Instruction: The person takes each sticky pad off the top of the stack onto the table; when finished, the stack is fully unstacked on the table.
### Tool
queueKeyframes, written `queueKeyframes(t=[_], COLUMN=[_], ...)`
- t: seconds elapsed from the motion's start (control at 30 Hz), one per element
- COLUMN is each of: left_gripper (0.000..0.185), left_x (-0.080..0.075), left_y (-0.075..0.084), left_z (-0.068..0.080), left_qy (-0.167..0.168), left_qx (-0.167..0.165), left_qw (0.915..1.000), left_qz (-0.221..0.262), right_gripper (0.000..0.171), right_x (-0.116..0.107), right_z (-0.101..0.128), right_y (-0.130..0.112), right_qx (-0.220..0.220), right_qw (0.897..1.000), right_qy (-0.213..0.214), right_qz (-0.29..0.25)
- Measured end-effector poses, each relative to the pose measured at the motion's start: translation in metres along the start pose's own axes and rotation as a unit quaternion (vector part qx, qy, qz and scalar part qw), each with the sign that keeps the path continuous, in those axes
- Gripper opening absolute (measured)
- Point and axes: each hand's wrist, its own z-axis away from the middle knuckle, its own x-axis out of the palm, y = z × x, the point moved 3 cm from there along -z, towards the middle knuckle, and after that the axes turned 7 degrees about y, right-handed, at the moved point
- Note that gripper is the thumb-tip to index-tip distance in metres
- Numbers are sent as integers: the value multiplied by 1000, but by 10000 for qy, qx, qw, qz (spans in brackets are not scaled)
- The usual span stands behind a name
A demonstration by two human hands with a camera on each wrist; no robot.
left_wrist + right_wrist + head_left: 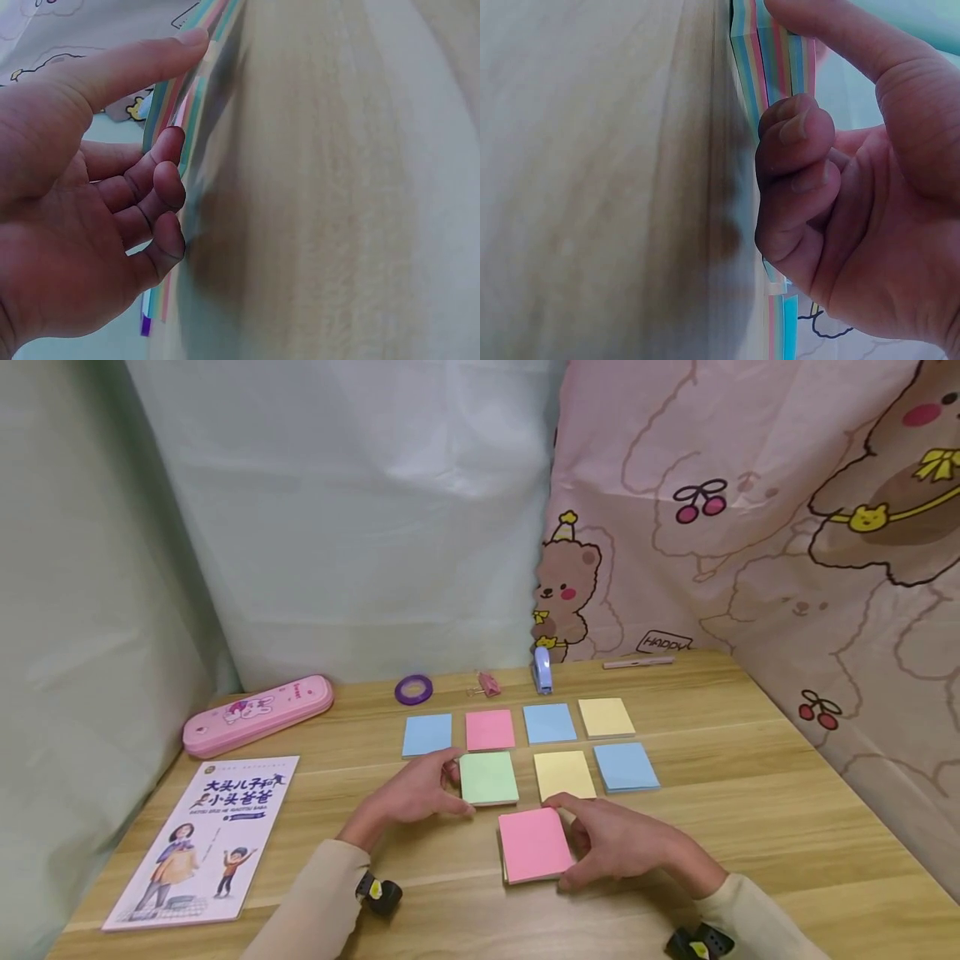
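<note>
- On the wooden table (750, 793), close to the person, sits a pink sticky pad (536, 843).
- The right hand (630, 839) grips it, thumb in front and a finger at the back.
- The left hand (412, 789) has its thumb and a finger by a green pad (489, 778); I cannot tell if they pinch it.
- Behind the pink one are blue pads (627, 767), yellow pads (564, 777) and another pink pad (490, 729).
- A book (202, 843) and a pink pencil case (258, 716) lie at the left.
</note>
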Motion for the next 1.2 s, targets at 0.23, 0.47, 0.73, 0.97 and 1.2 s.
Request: queueKeyframes(t=[0.23,0.47,0.73,0.97,1.2], left_gripper=[70,64,61,51,58], left_x=[5,6,7,8,10], left_y=[-1,3,3,4,2], left_z=[-4,-5,-8,-10,-11], left_qy=[-7,-29,-97,-131,-93], left_qx=[-59,-53,-68,20,-110], left_qw=[9999,9995,9993,9991,9991], left_qz=[-110,-304,-349,-402,-410], right_gripper=[85,85,85,84,84], right_x=[0,1,1,1,1], right_z=[1,1,1,1,2], right_y=[0,0,0,-1,-1], right_qx=[13,3,31,7,13], right_qw=[10000,10000,9999,10000,10000], right_qy=[20,42,15,56,53], right_qz=[29,-9,-96,-3,-29])
